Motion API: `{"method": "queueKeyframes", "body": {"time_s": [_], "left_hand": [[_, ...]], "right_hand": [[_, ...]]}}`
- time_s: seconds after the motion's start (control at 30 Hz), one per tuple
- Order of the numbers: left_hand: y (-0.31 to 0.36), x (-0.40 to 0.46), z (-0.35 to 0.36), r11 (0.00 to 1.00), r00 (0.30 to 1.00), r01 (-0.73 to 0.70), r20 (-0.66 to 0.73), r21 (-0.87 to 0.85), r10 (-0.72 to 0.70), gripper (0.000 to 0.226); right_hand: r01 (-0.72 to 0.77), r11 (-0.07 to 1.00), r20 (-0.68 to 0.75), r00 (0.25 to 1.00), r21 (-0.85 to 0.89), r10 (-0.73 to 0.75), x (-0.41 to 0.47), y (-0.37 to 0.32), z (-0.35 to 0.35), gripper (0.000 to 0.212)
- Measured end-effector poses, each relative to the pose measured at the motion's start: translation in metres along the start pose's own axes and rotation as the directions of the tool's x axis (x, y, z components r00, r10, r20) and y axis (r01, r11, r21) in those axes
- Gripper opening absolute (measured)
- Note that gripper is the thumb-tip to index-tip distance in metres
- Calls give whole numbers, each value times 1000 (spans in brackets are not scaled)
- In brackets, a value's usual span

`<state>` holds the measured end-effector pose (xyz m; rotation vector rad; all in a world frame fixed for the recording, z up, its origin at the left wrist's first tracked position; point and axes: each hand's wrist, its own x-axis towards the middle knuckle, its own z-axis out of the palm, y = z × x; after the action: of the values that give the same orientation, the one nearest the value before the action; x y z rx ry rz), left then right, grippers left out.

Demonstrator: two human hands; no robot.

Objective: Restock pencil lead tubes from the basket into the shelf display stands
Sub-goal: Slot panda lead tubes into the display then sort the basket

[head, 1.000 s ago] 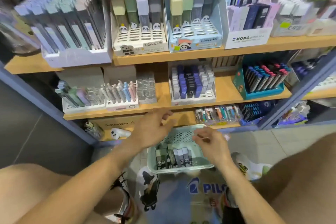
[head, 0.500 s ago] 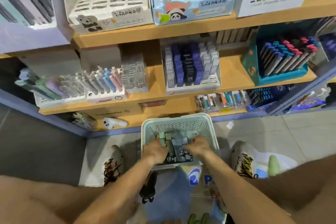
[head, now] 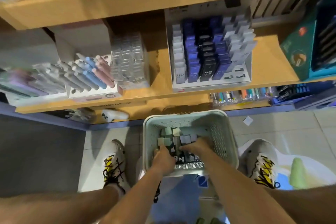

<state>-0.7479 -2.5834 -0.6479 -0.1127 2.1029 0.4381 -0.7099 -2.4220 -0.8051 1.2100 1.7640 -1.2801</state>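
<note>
A pale green perforated basket (head: 221, 132) sits on the floor between my feet. Several pencil lead tubes (head: 170, 137) in green, grey and lilac stand bunched inside it. My left hand (head: 163, 160) reaches in from the left and its fingers curl around the green tubes. My right hand (head: 197, 146) comes in from the right, fingers wrapped on the grey and lilac tubes. A white display stand (head: 211, 80) with blue, black and grey lead cases stands on the wooden shelf above the basket.
Left on the same shelf sit a stand of pastel pens (head: 91, 76) and a clear plastic stack (head: 130, 62). A teal box (head: 301, 54) stands at right. My two sneakers (head: 113, 167) flank the basket on the tiled floor. A Pilot-branded bag (head: 181, 192) lies under my arms.
Both hands dropped from above the basket down into it and closed around the tubes. My head tilted further down, so the upper panda stands left the view.
</note>
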Motion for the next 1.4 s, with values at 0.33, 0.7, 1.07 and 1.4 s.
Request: {"method": "queueKeyframes", "body": {"time_s": [0.33, 0.7, 1.07, 1.4], "left_hand": [[-5, 1, 0, 999, 1000, -18, -21, -29, 17, 63], [-6, 2, 2, 998, 997, -54, -49, -32, 53, 64], [-3, -4, -1, 999, 998, -50, -45, -18, 49, 62], [6, -29, 1, 965, 964, -154, -246, -211, 101, 44]], "right_hand": [[-10, 991, -13, 1000, -132, 9, -95, -52, -18, 74], [-13, 999, -10, 1000, -51, 13, -89, -52, -12, 59], [-63, 998, 48, 997, -14, 64, -89, -46, -19, 65], [51, 998, 95, 994, 27, -53, -123, -37, -62, 38]]}}
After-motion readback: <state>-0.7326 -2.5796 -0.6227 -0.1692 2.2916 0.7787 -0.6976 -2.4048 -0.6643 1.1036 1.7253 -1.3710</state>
